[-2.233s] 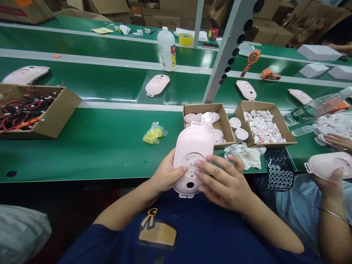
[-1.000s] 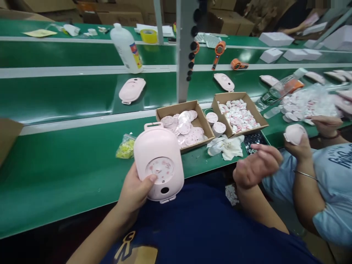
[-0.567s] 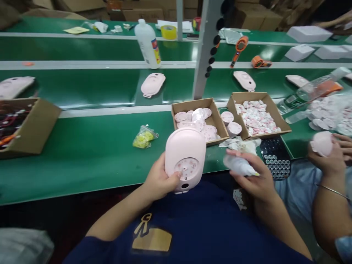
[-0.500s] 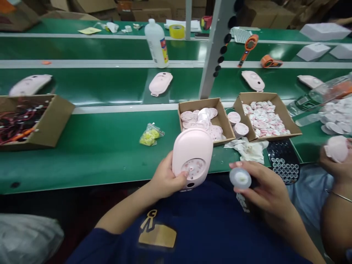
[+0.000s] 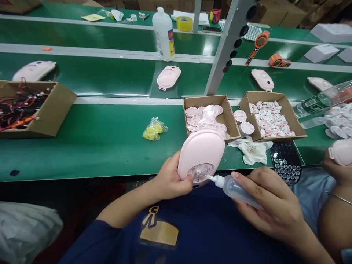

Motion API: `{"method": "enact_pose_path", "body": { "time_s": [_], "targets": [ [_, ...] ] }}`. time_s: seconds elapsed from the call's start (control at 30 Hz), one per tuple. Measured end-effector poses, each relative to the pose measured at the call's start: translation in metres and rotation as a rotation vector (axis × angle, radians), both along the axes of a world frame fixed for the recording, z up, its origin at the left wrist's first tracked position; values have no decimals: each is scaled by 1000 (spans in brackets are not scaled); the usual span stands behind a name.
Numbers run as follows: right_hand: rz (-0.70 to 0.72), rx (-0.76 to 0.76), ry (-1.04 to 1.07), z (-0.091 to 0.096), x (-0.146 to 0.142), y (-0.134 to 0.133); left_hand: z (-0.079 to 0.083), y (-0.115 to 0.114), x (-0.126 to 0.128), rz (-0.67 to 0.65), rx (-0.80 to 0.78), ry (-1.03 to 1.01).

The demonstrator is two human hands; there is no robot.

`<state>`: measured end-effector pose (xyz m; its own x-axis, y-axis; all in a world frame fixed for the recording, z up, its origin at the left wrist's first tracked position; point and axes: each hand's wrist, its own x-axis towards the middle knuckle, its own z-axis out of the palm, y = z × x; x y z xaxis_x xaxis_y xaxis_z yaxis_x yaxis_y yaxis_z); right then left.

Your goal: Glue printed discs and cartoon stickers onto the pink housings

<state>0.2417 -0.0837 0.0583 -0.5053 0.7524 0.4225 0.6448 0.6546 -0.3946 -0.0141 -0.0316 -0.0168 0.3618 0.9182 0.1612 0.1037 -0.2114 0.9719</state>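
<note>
My left hand (image 5: 176, 179) grips a pale pink oval plastic housing (image 5: 202, 148), its thumb by a round recess that bears a patterned disc (image 5: 202, 171). In my right hand (image 5: 271, 200) is a translucent squeeze bottle (image 5: 239, 190) with a white cap and a thin nozzle (image 5: 211, 178). The nozzle tip points left at the lower edge of the recess; whether it touches cannot be made out. Just behind the housing stands a cardboard box (image 5: 233, 128) of round patterned discs (image 5: 194, 114).
A second box (image 5: 298, 134) holds small patterned pieces. A white cloth (image 5: 254, 150), a black sheet of round pieces (image 5: 286, 165) and a bag of yellow bits (image 5: 154, 130) lie nearby. Wires fill the left box (image 5: 55, 113). A co-worker's hand (image 5: 337, 168) is at right. A metal post (image 5: 228, 47) rises behind.
The squeeze bottle has turned from end-on to nozzle-left and come up to the recess in the housing. The housing has tilted slightly. The whole view has shifted a little.
</note>
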Motion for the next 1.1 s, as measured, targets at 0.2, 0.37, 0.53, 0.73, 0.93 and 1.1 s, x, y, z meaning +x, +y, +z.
{"method": "enact_pose_path", "body": {
  "time_s": [0.2, 0.37, 0.53, 0.73, 0.93, 1.1],
  "targets": [
    [-4, 1, -13, 1, -1, 1, 1, -1, 0, -9, 61, -33],
    [-1, -12, -18, -1, 1, 0, 2, -1, -2, -18, 65, -49],
    [6, -13, -20, 1, 2, -1, 3, -1, -1, -21, -10, -66],
    [-2, -19, -7, 0, 6, -4, 4, 0, 1, -41, -164, -155],
    [1, -29, 10, -1, 4, -2, 10, 0, 2, -30, -241, -166],
    [-18, -33, 15, -1, 5, -3, 13, 1, 2, -25, -248, -137]
  ]
}}
